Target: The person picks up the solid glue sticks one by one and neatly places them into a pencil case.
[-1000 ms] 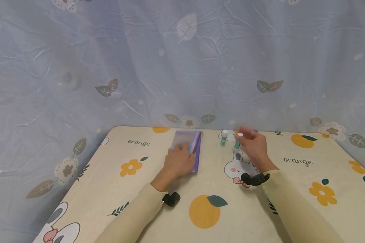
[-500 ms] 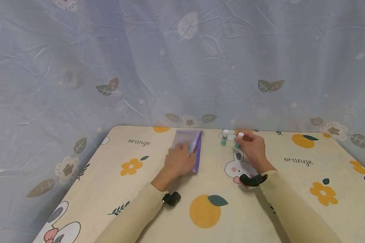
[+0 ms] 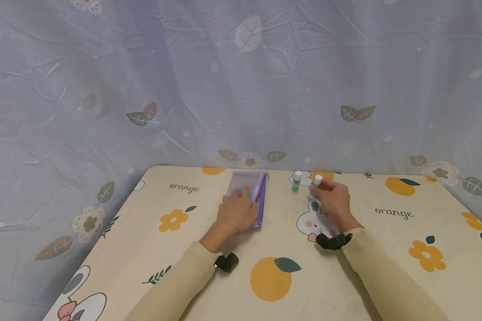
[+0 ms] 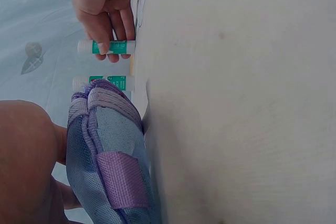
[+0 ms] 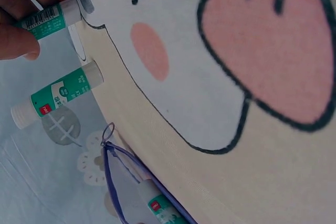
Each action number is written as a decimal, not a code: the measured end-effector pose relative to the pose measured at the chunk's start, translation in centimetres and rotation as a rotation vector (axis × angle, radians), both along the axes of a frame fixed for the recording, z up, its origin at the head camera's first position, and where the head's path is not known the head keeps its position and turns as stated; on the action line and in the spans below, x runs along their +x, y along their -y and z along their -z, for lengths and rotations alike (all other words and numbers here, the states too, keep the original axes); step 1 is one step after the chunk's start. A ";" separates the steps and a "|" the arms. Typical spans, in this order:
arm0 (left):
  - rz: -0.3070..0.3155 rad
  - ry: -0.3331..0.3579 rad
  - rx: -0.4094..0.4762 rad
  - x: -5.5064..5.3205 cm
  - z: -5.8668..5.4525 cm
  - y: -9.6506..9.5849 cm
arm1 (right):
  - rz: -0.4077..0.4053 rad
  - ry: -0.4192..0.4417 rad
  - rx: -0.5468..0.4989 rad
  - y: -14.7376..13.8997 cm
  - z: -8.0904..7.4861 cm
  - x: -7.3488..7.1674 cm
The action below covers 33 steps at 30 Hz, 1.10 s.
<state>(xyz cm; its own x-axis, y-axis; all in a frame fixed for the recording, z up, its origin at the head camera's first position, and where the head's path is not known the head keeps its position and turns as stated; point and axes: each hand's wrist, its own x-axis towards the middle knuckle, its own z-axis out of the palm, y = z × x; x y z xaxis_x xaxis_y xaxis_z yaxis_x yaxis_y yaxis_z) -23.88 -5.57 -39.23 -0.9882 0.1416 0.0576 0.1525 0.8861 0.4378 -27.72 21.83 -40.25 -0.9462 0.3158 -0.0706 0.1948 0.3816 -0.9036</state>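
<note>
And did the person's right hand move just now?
Yes, a little. In the head view, the right hand has shifted down the picture, away from the table's far edge. It holds a glue stick.

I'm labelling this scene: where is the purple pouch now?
In the head view, the purple pouch lies under the left hand on the table, left of the free-standing glue stick.
</note>
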 end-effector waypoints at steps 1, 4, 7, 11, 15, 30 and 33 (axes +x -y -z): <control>0.000 -0.001 -0.001 0.0 0.0 0.0 | 0.001 0.000 0.002 0.0 0.0 0.0; -0.002 -0.002 -0.001 -0.1 0.0 0.0 | -0.001 -0.001 0.000 0.0 0.0 0.0; -0.004 -0.005 0.001 -0.1 0.0 0.0 | -0.007 -0.006 0.007 0.1 0.0 0.1; -0.004 -0.006 0.003 0.0 0.0 0.0 | -0.006 -0.005 0.009 0.1 0.0 0.1; -0.001 -0.006 0.007 0.0 0.0 0.0 | -0.009 -0.006 0.019 0.0 0.0 0.0; 0.005 0.009 0.021 0.1 0.1 0.1 | -0.048 -0.055 0.041 -0.7 -0.5 0.3; 0.007 0.008 0.020 0.1 0.0 0.1 | -0.050 -0.065 0.066 -0.8 -0.9 0.4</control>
